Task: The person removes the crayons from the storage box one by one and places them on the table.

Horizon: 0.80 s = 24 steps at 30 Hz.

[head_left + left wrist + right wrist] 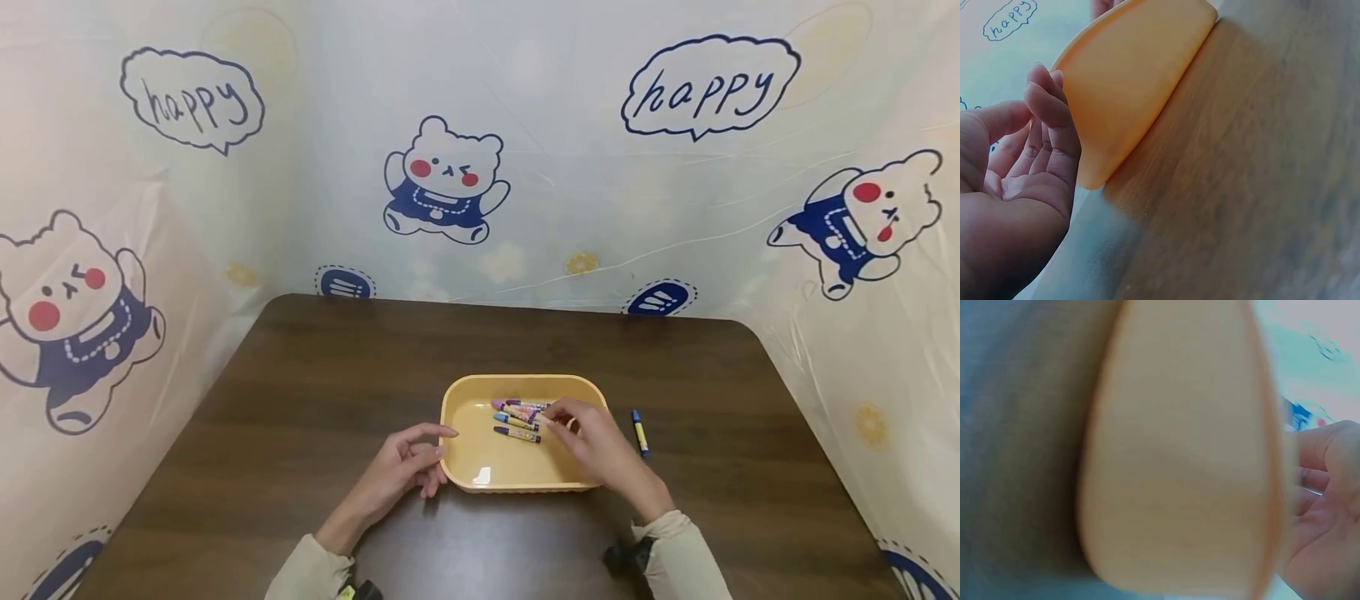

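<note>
A yellow plastic tray (480,475) stands on the table, with several crayons lying together inside it. Among them are a blue-tipped crayon (516,421) and a dark-tipped crayon (517,434). At the tray's left end my left hand (401,462) holds the rim, index finger over the edge and thumb outside. My right hand (596,442) reaches over the right side of the tray, thumb and index finger pinching a crayon at the pile, mostly hidden by the fingertips. In the right wrist view the tray wall covers much of that hand.
A yellow crayon with blue ends (640,433) lies on the dark wooden table (360,358), just right of the tray. Behind and beside the table hangs a pale curtain (562,208) printed with bears and lettering.
</note>
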Tool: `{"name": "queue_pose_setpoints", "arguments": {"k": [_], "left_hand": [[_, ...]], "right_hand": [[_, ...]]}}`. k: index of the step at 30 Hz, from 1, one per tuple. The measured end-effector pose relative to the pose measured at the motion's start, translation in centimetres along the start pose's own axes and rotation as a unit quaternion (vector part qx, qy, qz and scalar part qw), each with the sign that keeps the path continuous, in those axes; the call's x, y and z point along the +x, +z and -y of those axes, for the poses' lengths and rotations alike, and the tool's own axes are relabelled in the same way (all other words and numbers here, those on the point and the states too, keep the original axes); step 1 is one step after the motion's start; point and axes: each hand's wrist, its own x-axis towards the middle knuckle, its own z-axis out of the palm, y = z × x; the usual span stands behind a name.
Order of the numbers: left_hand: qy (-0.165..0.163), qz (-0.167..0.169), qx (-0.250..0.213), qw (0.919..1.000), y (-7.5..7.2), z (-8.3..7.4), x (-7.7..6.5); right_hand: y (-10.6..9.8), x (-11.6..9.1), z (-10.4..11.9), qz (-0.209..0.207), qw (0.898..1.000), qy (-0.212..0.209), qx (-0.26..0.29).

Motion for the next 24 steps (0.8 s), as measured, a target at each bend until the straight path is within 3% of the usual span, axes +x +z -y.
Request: {"name": "queue_pose_setpoints", "arguments": {"k": [5,9,12,17,24], "left_hand": [[-0.005,0.000,-0.006,1.0000,-0.2,0.8,0.4],[-0.012,-0.012,-0.013,0.9998,-0.3,1.0,0.1],[-0.021,-0.015,-0.017,0.9995,0.0,0.8,-0.4],[-0.006,-0.004,-0.022,0.9997,0.5,0.4,-0.2],[0.009,0.004,-0.021,0.9997,0.4,0.1,0.4]], "right_hand": [[-3.1,-0.3,-1.8,-0.071,0.997,0.019,-0.002],[-5.6,-1.0,-3.5,-0.085,0.994,0.062,-0.004],[-7.5,-1.8,-4.8,-0.061,0.991,0.116,-0.008],[-9.9,-2.6,-7.0,-0.009,0.980,0.200,-0.013],[-10.3,-3.3,-9.5,0.073,0.959,0.273,0.001]]}}
